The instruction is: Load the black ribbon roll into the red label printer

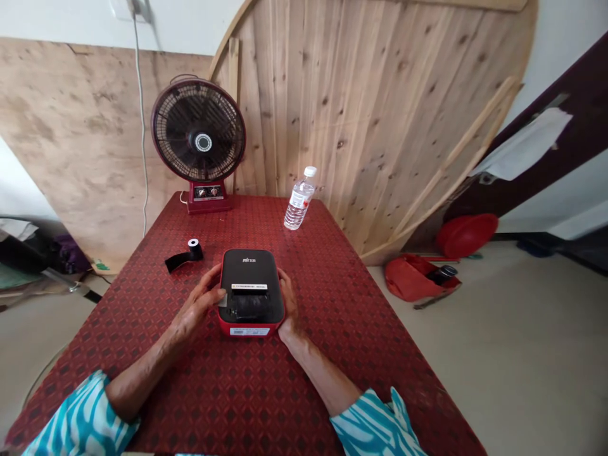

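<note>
A small printer (pixel 252 269) with a black top and red sides sits on the table between my hands. White stickers mark its top and front face, and a dark slot runs across the lid. My left hand (pixel 202 297) grips its left side, the thumb resting on the top edge beside a small grey patch. Around the right side curl the fingers of my right hand (pixel 289 305), partly hidden by the casing. Just beyond my left hand stands a small black roll (pixel 194 249) with a white end, its loose black strip trailing left.
A dark red fan (pixel 203 142) stands at the table's (pixel 332 304) far left corner. Near the back right edge is a clear water bottle (pixel 299 199) with a white cap. Wooden boards (pixel 342 95) lean behind. On the floor at right lie a red bag (pixel 408 278) and a red basin (pixel 468 234).
</note>
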Action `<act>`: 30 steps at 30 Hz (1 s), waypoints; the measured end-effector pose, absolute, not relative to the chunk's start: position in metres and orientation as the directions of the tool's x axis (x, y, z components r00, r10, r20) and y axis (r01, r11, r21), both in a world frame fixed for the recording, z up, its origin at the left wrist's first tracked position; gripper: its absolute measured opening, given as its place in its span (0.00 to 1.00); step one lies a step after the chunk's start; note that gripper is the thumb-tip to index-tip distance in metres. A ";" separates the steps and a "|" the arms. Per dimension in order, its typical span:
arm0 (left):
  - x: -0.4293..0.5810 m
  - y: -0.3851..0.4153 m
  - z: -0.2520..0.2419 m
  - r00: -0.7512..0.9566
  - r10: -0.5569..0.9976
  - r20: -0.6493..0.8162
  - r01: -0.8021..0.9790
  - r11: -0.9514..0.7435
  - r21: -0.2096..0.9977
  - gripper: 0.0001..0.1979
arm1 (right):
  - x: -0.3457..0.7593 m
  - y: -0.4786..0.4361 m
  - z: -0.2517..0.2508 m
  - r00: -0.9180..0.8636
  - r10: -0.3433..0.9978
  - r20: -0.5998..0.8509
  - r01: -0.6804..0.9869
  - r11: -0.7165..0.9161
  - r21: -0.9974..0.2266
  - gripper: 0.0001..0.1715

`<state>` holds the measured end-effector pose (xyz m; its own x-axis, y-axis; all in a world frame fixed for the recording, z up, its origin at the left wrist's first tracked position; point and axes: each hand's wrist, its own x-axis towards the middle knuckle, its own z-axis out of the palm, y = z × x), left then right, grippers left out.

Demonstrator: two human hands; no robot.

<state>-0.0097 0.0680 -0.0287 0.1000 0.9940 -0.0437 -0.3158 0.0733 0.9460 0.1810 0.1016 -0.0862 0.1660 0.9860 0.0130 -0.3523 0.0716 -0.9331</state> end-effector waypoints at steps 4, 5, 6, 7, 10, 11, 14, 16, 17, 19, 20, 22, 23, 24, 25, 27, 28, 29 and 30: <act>-0.019 0.071 -0.036 0.187 0.982 -0.020 -0.356 0.087 0.930 0.37 | 0.181 0.102 -0.087 0.157 0.986 -0.050 -0.394 0.016 -0.919 0.27; -0.020 0.071 -0.036 0.197 0.980 -0.018 -0.363 0.090 0.927 0.37 | 0.181 0.103 -0.086 0.158 0.986 -0.058 -0.400 0.011 -0.916 0.27; -0.020 0.072 -0.036 0.201 0.980 -0.017 -0.365 0.091 0.927 0.36 | 0.181 0.103 -0.087 0.156 0.986 -0.061 -0.404 0.007 -0.915 0.27; -0.020 0.072 -0.036 0.201 0.980 -0.017 -0.363 0.091 0.927 0.36 | 0.181 0.103 -0.087 0.151 0.986 -0.063 -0.406 0.004 -0.914 0.27; -0.018 0.071 -0.032 0.184 0.983 -0.026 -0.349 0.090 0.933 0.36 | 0.182 0.103 -0.088 0.128 0.990 -0.064 -0.407 -0.006 -0.913 0.28; -0.017 0.071 -0.030 0.172 0.985 -0.032 -0.344 0.091 0.935 0.36 | 0.182 0.103 -0.088 0.124 0.990 -0.060 -0.406 -0.004 -0.914 0.28; -0.013 0.068 -0.025 0.137 0.989 -0.055 -0.327 0.098 0.940 0.35 | 0.182 0.101 -0.087 0.127 0.991 -0.040 -0.403 0.015 -0.915 0.27; -0.010 0.067 -0.023 0.122 0.990 -0.073 -0.322 0.109 0.940 0.36 | 0.181 0.100 -0.084 0.134 0.990 -0.038 -0.403 0.019 -0.915 0.28; -0.009 0.066 -0.022 0.114 0.990 -0.079 -0.321 0.112 0.940 0.36 | 0.181 0.099 -0.082 0.138 0.989 -0.044 -0.402 0.015 -0.916 0.29; -0.008 0.066 -0.021 0.107 0.991 -0.085 -0.320 0.115 0.940 0.36 | 0.180 0.098 -0.079 0.150 0.987 -0.057 -0.390 0.007 -0.921 0.31; -0.008 0.066 -0.021 0.108 0.991 -0.084 -0.319 0.115 0.941 0.36 | 0.180 0.097 -0.077 0.154 0.986 -0.058 -0.380 0.005 -0.925 0.32; -0.009 0.066 -0.020 0.119 0.990 -0.079 -0.316 0.114 0.942 0.36 | 0.180 0.097 -0.074 0.162 0.986 -0.047 -0.357 0.014 -0.934 0.32; -0.009 0.067 -0.020 0.126 0.989 -0.075 -0.315 0.112 0.943 0.36 | 0.180 0.097 -0.074 0.162 0.986 -0.039 -0.349 0.021 -0.937 0.32; -0.009 0.067 -0.021 0.132 0.989 -0.069 -0.314 0.108 0.943 0.37 | 0.180 0.097 -0.073 0.162 0.986 -0.031 -0.344 0.027 -0.938 0.31; -0.010 0.068 -0.021 0.134 0.989 -0.062 -0.311 0.101 0.945 0.37 | 0.180 0.097 -0.074 0.159 0.987 -0.021 -0.339 0.034 -0.940 0.31; -0.011 0.069 -0.023 0.138 0.989 -0.050 -0.301 0.090 0.949 0.37 | 0.181 0.097 -0.075 0.150 0.989 0.000 -0.324 0.049 -0.945 0.29; -0.011 0.069 -0.024 0.139 0.989 -0.048 -0.294 0.088 0.952 0.36 | 0.181 0.097 -0.076 0.146 0.989 0.011 -0.317 0.057 -0.947 0.28; -0.012 0.069 -0.025 0.136 0.990 -0.048 -0.288 0.086 0.954 0.36 | 0.182 0.097 -0.077 0.147 0.989 0.021 -0.311 0.066 -0.948 0.27; -0.013 0.069 -0.024 0.126 0.991 -0.049 -0.277 0.082 0.957 0.35 | 0.182 0.098 -0.078 0.151 0.988 0.029 -0.306 0.075 -0.949 0.27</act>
<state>-0.0126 0.0686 -0.0244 0.1263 0.9908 -0.0486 -0.2770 0.0823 0.9573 0.1820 0.0978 -0.0782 0.1511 0.9881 0.0295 -0.3062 0.0752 -0.9490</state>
